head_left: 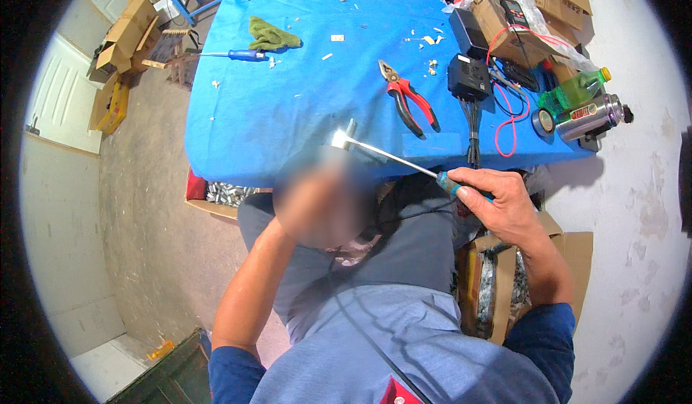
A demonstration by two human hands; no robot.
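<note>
Pliers (401, 89) lie beyond the screwdriver (404, 162) clamped in the right hand (499, 201); left hand (323, 196) blurred, its hold unclear

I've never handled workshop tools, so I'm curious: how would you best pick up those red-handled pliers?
Probably by both handles of the pliers, coming from the person's near side, slightly from the right. They lie on the blue table with the metal head pointing away and leftward; the handles spread toward the person. The right hand would first need to free itself of the screwdriver.
</note>
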